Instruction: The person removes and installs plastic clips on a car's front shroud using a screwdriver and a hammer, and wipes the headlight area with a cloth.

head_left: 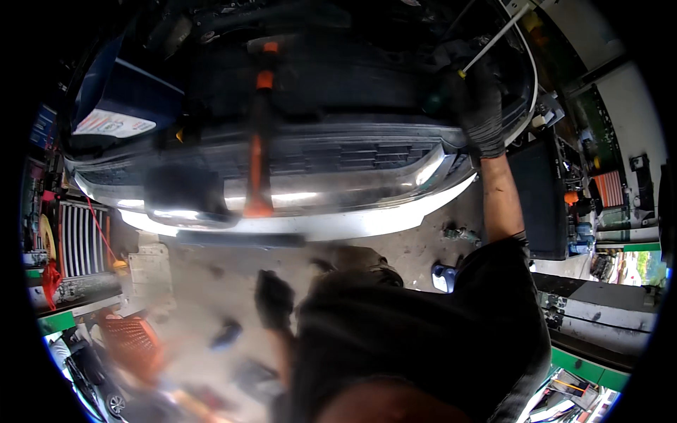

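My right hand (484, 113), in a black glove, reaches into the dark front of a car's engine bay at the upper right. It is beside the yellow end of a pale rod (493, 41); its fingers blend into the dark parts, so any grip is hidden. My left hand (273, 297), also in a black glove, hangs low over the floor in front of the bumper, touching nothing visible. Motion blur hides how its fingers are held. A long black and orange bar (258, 151), blurred, lies across the car's front edge and white bumper (360, 224).
A dark blue box (134, 88) sits on the car's left front. A blurred black object (185, 190) is near the bumper. Left stand a silver slatted grille (83, 240) and a red-brown plastic basket or chair (132, 344). A black cabinet (539, 201) stands at the right.
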`<move>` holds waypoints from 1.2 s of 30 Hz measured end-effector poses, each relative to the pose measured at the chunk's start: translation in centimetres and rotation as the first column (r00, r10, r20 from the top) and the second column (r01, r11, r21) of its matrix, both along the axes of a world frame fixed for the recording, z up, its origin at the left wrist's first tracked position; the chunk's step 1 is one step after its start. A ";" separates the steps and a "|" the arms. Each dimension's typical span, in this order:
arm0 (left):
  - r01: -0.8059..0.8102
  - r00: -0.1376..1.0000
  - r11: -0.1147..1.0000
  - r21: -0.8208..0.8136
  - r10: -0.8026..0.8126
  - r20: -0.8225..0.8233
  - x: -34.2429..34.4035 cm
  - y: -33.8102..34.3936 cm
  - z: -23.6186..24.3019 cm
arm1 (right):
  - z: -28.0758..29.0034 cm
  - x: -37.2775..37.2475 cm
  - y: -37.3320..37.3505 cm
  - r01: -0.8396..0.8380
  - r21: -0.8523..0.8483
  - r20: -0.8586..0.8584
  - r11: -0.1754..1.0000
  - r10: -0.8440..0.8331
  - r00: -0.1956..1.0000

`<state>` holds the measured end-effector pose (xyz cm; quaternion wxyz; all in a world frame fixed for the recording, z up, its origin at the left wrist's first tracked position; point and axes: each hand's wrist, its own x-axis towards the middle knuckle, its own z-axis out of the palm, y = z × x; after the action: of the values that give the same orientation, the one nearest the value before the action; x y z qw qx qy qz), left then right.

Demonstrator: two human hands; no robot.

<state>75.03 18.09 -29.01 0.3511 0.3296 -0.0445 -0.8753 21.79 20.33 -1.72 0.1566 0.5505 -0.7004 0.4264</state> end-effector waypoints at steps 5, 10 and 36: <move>0.623 0.474 0.572 -0.534 0.267 0.839 -1.6 0.7 -0.4 | 3.3 -1.3 -0.7 -0.204 -0.149 0.175 0.968 0.229 0.958; 0.089 0.906 0.986 -0.144 -0.021 0.422 -2.5 -2.2 2.7 | 3.9 -2.2 -1.0 0.022 0.375 -0.505 0.927 0.184 0.844; 0.135 0.985 -0.989 -0.066 0.142 -0.100 -0.3 -47.0 43.8 | 17.9 35.2 -26.0 -0.185 0.363 -0.634 0.913 0.387 0.669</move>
<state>74.68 -28.92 14.74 0.3813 -0.2767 -0.8801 0.0597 56.95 -5.72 16.13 0.2619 0.7891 -0.5448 0.1092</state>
